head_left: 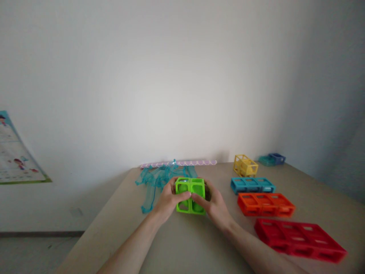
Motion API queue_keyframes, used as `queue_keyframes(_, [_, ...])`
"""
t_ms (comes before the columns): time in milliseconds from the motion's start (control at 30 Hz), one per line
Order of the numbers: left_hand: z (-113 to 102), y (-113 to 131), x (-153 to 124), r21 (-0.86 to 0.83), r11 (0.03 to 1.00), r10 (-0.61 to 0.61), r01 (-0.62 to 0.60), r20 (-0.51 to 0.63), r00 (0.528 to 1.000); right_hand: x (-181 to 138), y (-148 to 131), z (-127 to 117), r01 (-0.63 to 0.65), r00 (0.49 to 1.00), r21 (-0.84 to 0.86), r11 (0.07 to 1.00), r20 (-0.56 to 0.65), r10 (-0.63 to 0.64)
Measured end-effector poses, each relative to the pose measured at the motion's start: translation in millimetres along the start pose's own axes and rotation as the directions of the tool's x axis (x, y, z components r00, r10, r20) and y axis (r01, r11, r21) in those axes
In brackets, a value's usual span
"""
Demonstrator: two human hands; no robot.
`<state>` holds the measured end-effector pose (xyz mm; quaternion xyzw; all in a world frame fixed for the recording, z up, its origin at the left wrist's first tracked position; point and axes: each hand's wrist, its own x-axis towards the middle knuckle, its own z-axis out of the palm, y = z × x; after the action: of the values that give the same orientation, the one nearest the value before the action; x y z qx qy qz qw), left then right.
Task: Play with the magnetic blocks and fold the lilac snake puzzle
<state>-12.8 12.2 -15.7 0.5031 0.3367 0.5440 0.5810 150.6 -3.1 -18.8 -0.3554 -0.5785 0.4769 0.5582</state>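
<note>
Two bright green open-frame blocks (190,181) are held side by side above the middle of the table. My left hand (169,197) is closed around their left side, its thumb across the front near the seam. From the right, my right hand (214,204) grips the other block, its thumb also reaching toward the middle. Most fingers of both hands are hidden behind the blocks. Just behind and left of my left hand lies a heap of clear teal track pieces (154,178).
Down the right side lie frame-block rows: red (299,238), orange (265,204) and blue (252,185). Behind them are yellow frames (245,166), a teal piece (267,161) and a dark blue block (277,158). A lilac patterned strip (203,163) lies along the wall.
</note>
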Motion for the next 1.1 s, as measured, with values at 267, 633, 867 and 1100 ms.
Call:
queue_keyframes(267, [-1, -9, 1, -0.02, 0.999, -0.047, 0.047, 0.015, 0.999, -1, -6, -6, 0.013, 0.982, -0.298, 0.955, -0.176, -0.068])
queue_keyframes(633, [-6, -24, 9, 0.045, 0.995, -0.087, 0.084, 0.081, 0.993, 139, -67, -97, -0.311, 0.899, -0.909, 0.279, -0.376, -0.222])
queue_keyframes(867, [-4, -23, 8, 0.057, 0.995, -0.083, 0.078, 0.086, 0.993, 138, -29, -100, -0.392, 0.913, -0.911, 0.13, -0.402, -0.063])
queue_keyframes(1100, [1, -17, 7, 0.084, 0.994, -0.074, 0.067, 0.074, 0.995, 102, -37, -44, -0.378, 0.906, -0.923, 0.076, -0.386, -0.174])
